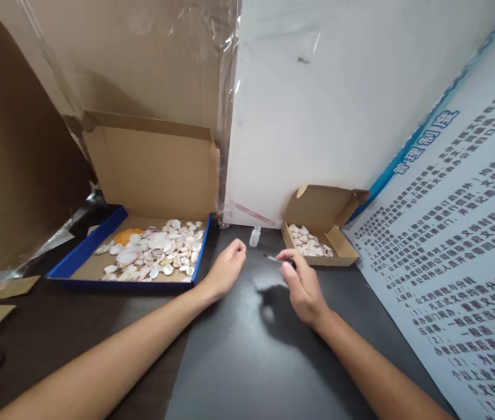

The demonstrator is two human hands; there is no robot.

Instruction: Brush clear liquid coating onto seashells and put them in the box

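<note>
Two bare hands hover over the dark table (247, 361). Right hand (303, 287) pinches a thin brush (273, 258), tip pointing at left hand (225, 269). Left fingers are pinched together; can't tell if they hold anything. Small bottle (255, 236) stands just behind. Blue-edged box (81, 252) of shells (155, 251) sits left, small carton (343, 252) right.

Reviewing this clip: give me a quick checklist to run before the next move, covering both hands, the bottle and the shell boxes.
1. Grip of right hand closed on the thin applicator: ok.
2. Something pinched in the closed left hand: cannot tell.
3. The small bottle upright, apart from both hands: ok.
4. The small box open, shells inside: ok.
5. The large box open, shells inside: ok.
</note>
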